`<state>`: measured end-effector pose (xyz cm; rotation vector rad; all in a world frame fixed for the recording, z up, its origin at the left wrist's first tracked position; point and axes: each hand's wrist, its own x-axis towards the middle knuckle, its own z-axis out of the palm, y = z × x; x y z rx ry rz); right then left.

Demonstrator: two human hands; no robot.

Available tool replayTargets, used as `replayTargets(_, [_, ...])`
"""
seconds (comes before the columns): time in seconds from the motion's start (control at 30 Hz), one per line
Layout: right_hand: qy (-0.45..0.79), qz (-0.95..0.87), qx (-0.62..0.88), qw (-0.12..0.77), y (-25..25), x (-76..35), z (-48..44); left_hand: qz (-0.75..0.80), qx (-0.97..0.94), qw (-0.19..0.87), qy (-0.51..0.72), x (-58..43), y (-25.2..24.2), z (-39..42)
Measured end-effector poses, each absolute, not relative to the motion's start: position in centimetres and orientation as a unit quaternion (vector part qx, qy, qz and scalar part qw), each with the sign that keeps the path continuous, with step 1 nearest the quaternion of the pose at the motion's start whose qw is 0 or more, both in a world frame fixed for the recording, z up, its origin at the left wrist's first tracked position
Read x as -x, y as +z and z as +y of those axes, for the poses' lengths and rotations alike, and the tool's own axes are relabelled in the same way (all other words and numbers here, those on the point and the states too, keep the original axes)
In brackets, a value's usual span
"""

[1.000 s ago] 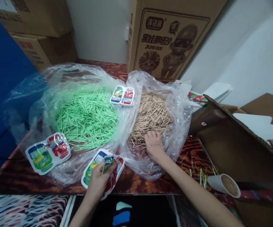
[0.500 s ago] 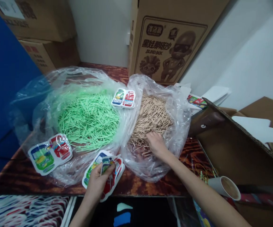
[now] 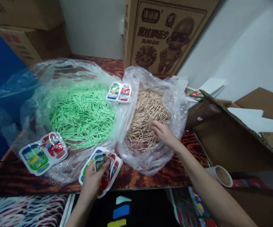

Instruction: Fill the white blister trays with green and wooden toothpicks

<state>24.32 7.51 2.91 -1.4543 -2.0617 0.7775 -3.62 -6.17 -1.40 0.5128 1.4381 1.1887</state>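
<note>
My left hand [image 3: 92,181] grips a small stack of colourful printed packets [image 3: 108,168] at the table's front edge, thumb on top. My right hand [image 3: 163,132] reaches into the clear bag of tan sticks [image 3: 145,113], fingers curled down onto the pile; what they pinch is hidden. To the left lies a larger clear bag with a heap of green sticks [image 3: 81,115]. One more packet [image 3: 119,93] rests between the two bags, and another packet [image 3: 43,153] lies at the front left.
A tall printed cardboard box [image 3: 164,31] stands at the back. More cartons [image 3: 29,34] are stacked at the back left. An open brown carton [image 3: 240,138] fills the right side. A paper cup [image 3: 221,176] sits near the front right beside rubber bands [image 3: 198,160].
My right hand has slid a little further right and deeper over the tan sticks. My left hand keeps its hold on the packets. The view shifted slightly.
</note>
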Motion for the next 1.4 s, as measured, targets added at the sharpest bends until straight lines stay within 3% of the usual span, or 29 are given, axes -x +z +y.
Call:
replayTargets(0.2, [0.112,-0.835,0.538,-0.038,0.8,-25.0,3.0,0.616,-0.238,0.567,0.493,3.0,-1.5,-5.9])
replayTargets(0.3, [0.049,-0.841,0.530,-0.099,-0.1,-24.6,2.5,0.600,-0.237,0.584,0.493,2.3,-1.0,-5.8])
replayTargets(0.4, [0.016,-0.849,0.523,-0.071,-0.6,-24.7,3.0,0.595,-0.250,0.584,0.493,1.9,-0.8,-5.8])
replayTargets(0.53, [0.058,-0.837,0.543,0.038,-0.4,-24.8,4.0,0.596,-0.258,0.570,0.503,2.0,-0.9,-6.2])
replayTargets(0.7, [0.187,-0.777,0.553,0.236,0.5,-23.2,5.5,0.598,-0.232,0.573,0.510,2.3,-1.0,-6.3])
replayTargets(0.8, [0.390,-0.679,0.534,0.320,0.1,-21.3,5.8,0.604,-0.238,0.572,0.502,2.2,-0.8,-6.3])
replayTargets(0.9, [0.644,-0.481,0.494,0.331,-1.0,-19.6,5.2,0.603,-0.238,0.575,0.500,2.2,-0.7,-6.4])
replayTargets(1.0, [0.776,-0.342,0.434,0.303,-1.8,-18.6,4.2,0.598,-0.232,0.576,0.507,2.2,-0.9,-6.6])
replayTargets(1.23, [0.810,-0.290,0.388,0.330,-2.3,-18.4,3.3,0.595,-0.239,0.584,0.498,2.5,-1.8,-6.7])
replayTargets(1.4, [0.840,-0.218,0.404,0.289,-3.1,-18.5,4.5,0.598,-0.248,0.577,0.498,2.2,-1.8,-6.6])
